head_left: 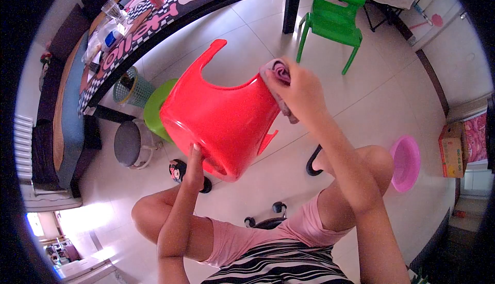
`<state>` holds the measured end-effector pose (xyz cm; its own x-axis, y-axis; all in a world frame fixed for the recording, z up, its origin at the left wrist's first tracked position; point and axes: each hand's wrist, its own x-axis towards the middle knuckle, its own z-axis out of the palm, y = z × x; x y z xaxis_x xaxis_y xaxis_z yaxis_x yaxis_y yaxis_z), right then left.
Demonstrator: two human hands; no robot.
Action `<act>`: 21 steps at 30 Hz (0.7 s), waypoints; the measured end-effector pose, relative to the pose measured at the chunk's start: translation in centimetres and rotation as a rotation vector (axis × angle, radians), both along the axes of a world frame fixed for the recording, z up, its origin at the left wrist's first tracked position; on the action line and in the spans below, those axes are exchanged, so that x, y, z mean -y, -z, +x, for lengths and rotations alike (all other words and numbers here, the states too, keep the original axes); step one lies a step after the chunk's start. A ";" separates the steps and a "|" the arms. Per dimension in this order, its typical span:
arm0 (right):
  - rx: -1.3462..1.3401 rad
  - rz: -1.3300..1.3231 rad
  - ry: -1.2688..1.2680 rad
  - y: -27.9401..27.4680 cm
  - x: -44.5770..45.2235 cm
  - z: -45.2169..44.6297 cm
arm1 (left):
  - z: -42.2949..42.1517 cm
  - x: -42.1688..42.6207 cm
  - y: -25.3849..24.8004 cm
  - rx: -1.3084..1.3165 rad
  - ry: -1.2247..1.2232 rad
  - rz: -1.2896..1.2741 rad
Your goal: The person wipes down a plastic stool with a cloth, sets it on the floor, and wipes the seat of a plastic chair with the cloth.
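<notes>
A glossy red plastic stool [216,114] is held up tilted in front of me, its arched cut-outs and legs pointing up and to the right. My left hand [194,168] grips its lower end beside an opening, thumb on the outer face and the other fingers hidden behind. My right hand [304,90] is closed on a bunched, greyish-pink cloth [280,72], which presses against a red leg at the upper right. Part of the cloth hangs down below that hand along the leg.
A long table [180,13] with a patterned cover stands at the upper left. Beneath it are a mesh basket [135,90], a green plastic item [157,108] and a grey round stool [130,142]. A green chair [335,18] and a pink basin [406,163] are on the right.
</notes>
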<state>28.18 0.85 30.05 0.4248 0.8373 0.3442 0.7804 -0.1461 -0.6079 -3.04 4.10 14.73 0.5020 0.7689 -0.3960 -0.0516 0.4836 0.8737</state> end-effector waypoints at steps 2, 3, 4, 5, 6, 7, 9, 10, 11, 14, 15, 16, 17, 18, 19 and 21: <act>0.011 -0.039 0.038 0.3 -0.3 1.1 | 0.3 0.1 -0.6 -0.002 -0.001 0.009; 0.034 -0.047 0.069 0.5 -0.4 1.6 | 0.4 0.1 -0.8 -0.007 -0.003 0.014; 0.048 -0.043 0.088 0.5 -0.4 1.9 | 0.4 0.3 -1.1 -0.014 -0.005 0.024; 0.063 -0.040 0.108 0.5 -0.4 2.1 | 0.5 0.3 -1.3 -0.023 -0.006 0.034; 0.077 -0.037 0.127 0.5 -0.5 2.2 | 0.5 0.3 -1.4 -0.034 -0.009 0.052; 0.069 -0.035 0.126 0.4 -0.5 2.2 | 0.5 0.4 -1.6 -0.052 -0.011 0.080; 0.054 -0.034 0.124 0.0 -0.5 2.1 | 0.5 0.4 -2.1 -0.095 -0.012 0.156; 0.044 -0.042 0.115 0.0 -0.5 2.1 | 0.5 0.3 -2.2 -0.100 -0.013 0.170; 0.033 -0.049 0.107 0.1 -0.6 2.1 | 0.5 0.2 -2.1 -0.090 -0.014 0.161; 0.004 -0.049 0.069 0.0 -0.5 1.9 | -0.1 -0.3 -0.1 0.050 -0.030 -0.003; -0.005 -0.045 0.055 -0.1 -0.4 1.7 | -0.1 -0.4 0.0 0.082 -0.033 -0.040; -0.022 -0.050 0.044 -0.2 -0.4 1.6 | -0.1 -0.5 0.1 0.113 -0.037 -0.078; -0.039 -0.054 0.032 -0.4 -0.3 1.4 | -0.1 -0.4 0.2 0.113 -0.035 -0.074; -0.057 -0.058 0.022 -0.4 -0.2 1.2 | 0.0 -0.3 -0.2 0.112 -0.033 -0.070; -0.047 -0.057 0.013 -0.4 -0.1 0.9 | 0.2 -0.2 -0.6 0.111 -0.031 -0.066; -0.027 -0.055 -0.004 -0.4 0.2 0.0 | 0.3 -0.1 -1.1 0.110 -0.026 -0.058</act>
<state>28.16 0.68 30.47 0.4299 0.8562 0.2866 0.7647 -0.1765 -0.6197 -2.74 4.24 15.84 0.5246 0.7600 -0.3837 -0.1588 0.5301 0.8329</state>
